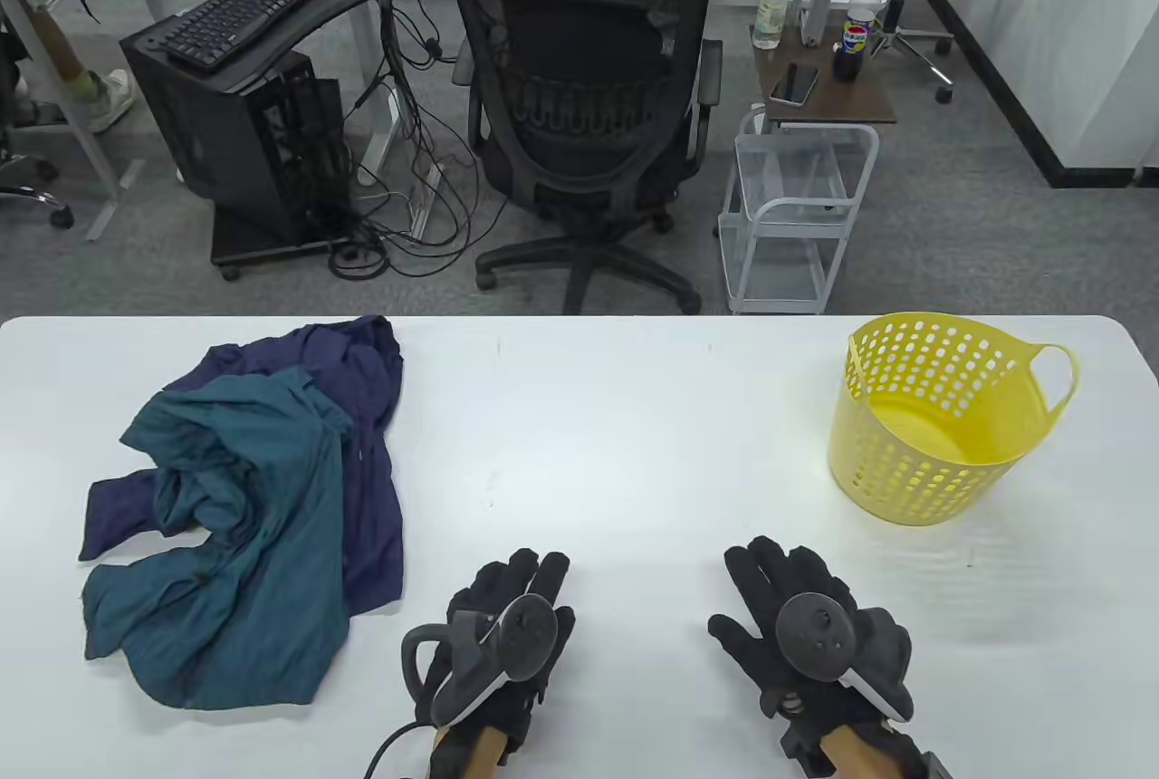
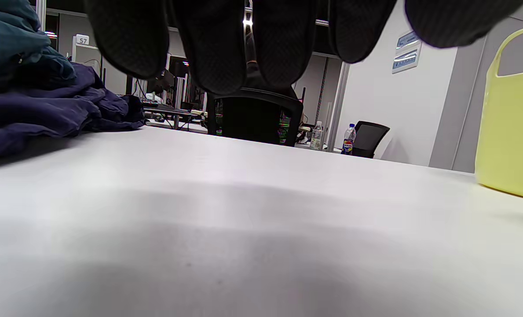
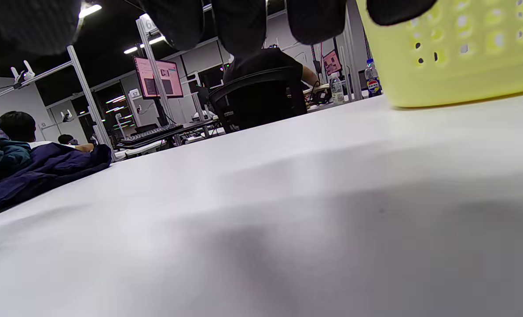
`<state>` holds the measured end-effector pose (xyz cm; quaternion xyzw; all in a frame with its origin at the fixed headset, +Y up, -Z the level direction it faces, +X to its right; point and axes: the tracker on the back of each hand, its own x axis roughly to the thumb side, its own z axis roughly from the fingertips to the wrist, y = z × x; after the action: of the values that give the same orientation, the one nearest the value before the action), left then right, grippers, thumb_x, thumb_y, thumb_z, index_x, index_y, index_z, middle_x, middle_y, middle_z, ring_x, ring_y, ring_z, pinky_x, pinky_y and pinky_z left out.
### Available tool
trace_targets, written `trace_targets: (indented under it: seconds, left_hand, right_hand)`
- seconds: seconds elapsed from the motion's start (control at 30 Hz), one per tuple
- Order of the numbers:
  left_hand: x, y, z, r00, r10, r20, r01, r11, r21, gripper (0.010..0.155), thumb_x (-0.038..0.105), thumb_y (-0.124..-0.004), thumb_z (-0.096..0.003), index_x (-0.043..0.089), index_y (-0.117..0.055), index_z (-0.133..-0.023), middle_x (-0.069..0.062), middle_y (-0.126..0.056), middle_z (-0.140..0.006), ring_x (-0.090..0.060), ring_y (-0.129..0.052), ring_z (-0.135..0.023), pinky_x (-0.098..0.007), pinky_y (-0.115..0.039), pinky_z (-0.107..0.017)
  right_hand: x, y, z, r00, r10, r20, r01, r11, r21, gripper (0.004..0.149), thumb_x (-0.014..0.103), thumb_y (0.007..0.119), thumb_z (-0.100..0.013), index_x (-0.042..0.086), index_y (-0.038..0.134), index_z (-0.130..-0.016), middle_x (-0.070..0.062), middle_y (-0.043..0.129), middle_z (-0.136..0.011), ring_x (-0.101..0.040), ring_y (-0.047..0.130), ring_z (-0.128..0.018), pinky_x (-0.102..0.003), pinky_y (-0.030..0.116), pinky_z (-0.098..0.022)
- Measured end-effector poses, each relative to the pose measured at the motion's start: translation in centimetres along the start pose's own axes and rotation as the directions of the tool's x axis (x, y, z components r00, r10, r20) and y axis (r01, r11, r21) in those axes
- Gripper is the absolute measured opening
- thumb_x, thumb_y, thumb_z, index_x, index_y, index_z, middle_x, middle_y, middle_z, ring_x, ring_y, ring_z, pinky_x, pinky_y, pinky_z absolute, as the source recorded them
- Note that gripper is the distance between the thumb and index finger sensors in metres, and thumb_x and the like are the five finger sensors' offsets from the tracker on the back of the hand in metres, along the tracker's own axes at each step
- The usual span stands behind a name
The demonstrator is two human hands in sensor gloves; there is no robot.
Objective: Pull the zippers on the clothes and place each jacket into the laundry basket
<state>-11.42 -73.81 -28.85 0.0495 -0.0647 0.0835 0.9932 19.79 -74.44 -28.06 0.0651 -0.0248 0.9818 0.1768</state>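
A broad white table (image 1: 598,417) fills the lower half of the table view, with an office floor beyond its far edge. Behind it a black office chair (image 1: 584,118) stands with its back to the table, a person seated in it facing away, and a black computer tower (image 1: 244,136) with a keyboard (image 1: 244,11) on top sits to the left of the chair. On the left part of the table two jackets lie crumpled in one heap: a teal jacket (image 1: 235,543) spread over a navy jacket (image 1: 362,417), whose fabric shows along the far and right sides of the heap. On the right part of the table, well apart from the clothes, a yellow laundry basket (image 1: 942,417) with perforated walls stands upright, its handle toward the right. Near the bottom edge, between the heap and the basket, the left hand (image 1: 507,634) lies flat on the table with its fingers straight and together, holding nothing. The right hand (image 1: 806,625) lies likewise palm down, its fingers spread and straight, gripping nothing. Each hand carries a tracker on its back. Neither hand touches a jacket or the basket.
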Motion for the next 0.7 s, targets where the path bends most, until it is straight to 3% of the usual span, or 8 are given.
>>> trace_targets:
  seconds: [0.7]
  left_hand:
    - [1.1,-1.1,0.1,1.0,-0.017,0.026,0.018,0.999,-0.033,0.062,0.062,-0.07,-0.0374,0.046,-0.066,-0.097,0.007,-0.076,-0.107,-0.03,-0.084,-0.092,-0.056,-0.073,-0.062]
  right_hand:
    - [-0.9,0.3,0.1,0.999,-0.017,-0.031,0.017,1.0,0.002,0.073,0.069,0.068,-0.048,0.041,0.047,-0.112,0.006,0.044,-0.125,-0.045,0.033,-0.111,-0.072,0.035,-0.072]
